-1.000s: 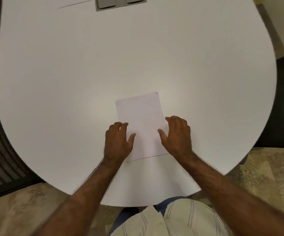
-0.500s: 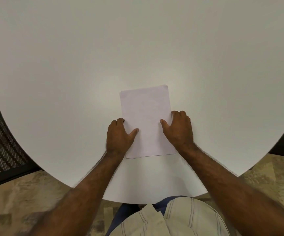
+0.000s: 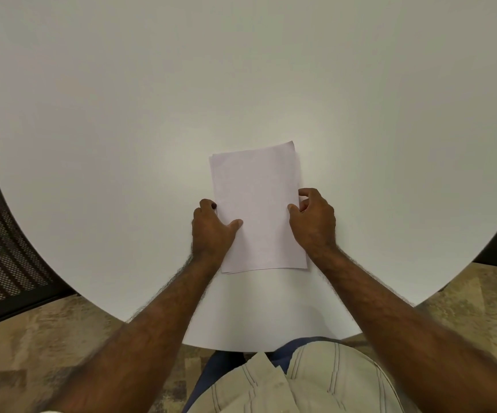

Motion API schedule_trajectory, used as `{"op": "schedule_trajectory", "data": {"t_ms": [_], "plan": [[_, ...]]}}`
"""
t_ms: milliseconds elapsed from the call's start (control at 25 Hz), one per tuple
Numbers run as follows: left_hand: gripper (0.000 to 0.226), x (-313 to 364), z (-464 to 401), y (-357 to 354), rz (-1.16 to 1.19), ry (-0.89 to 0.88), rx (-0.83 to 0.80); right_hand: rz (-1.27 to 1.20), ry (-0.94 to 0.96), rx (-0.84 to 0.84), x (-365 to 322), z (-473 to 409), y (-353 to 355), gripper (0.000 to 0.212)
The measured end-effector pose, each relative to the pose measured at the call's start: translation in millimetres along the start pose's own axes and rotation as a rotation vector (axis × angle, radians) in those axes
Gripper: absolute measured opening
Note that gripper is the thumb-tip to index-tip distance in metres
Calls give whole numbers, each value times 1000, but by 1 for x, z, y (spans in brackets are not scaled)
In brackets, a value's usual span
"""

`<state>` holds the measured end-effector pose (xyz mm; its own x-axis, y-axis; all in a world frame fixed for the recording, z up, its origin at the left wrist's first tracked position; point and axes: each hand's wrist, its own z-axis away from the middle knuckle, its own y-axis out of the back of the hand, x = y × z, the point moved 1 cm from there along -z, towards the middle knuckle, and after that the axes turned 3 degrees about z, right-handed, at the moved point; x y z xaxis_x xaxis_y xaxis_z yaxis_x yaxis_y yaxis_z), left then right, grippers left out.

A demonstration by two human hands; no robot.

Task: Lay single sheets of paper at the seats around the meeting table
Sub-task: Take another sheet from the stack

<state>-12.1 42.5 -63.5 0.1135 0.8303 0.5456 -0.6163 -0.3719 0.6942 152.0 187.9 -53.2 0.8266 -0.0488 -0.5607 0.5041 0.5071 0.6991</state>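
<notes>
Since half a second ago the right hand has curled up at the right edge of the paper stack; before, it lay flatter on the sheets. The stack looks a touch squarer to me now too, and the camera has dipped in closer.

Starting at the fingers: on the right hand they're bent and bunched narrow at the stack's right edge, thumb tip resting on the top sheet, index hooked just past the edge. Looks like it's pinching at the edge, but I can't tell from here whether it has one sheet or several. The left hand lies on the left edge, thumb stretched out flat on the top sheet, the other digits curled down along the side onto the bench. So it's pressing the stack, not gripping it.

The stack itself lies flat on the white bench, straight ahead of me, a little back from the near rounded edge. You can see a few sheet corners fanned slightly at the top right and bottom left, so it's clearly more than one sheet.

Further out: both bare forearms come in from the bottom. A dark mesh chair sits off to the left by the bench edge. Patterned tan carpet below, and a striped beige shirt at the bottom.
</notes>
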Motion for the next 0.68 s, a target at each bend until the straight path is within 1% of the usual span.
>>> {"op": "schedule_trajectory", "data": {"t_ms": [80,280,520,600,680], "plan": [[71,0,1,-1,4,-14,10,-3,-14,13,0,0,1,30],[69,1,5,-3,6,-21,21,-29,-23,5,2,2,6,22],[76,0,5,-1,-66,-16,46,-151,-30,-54,5,2,17,20],[72,-1,3,3,-81,-22,59,-201,-33,-64,4,4,20,20],[62,-4,0,11,-58,-26,74,-247,-24,-68,0,5,22,22]]}}
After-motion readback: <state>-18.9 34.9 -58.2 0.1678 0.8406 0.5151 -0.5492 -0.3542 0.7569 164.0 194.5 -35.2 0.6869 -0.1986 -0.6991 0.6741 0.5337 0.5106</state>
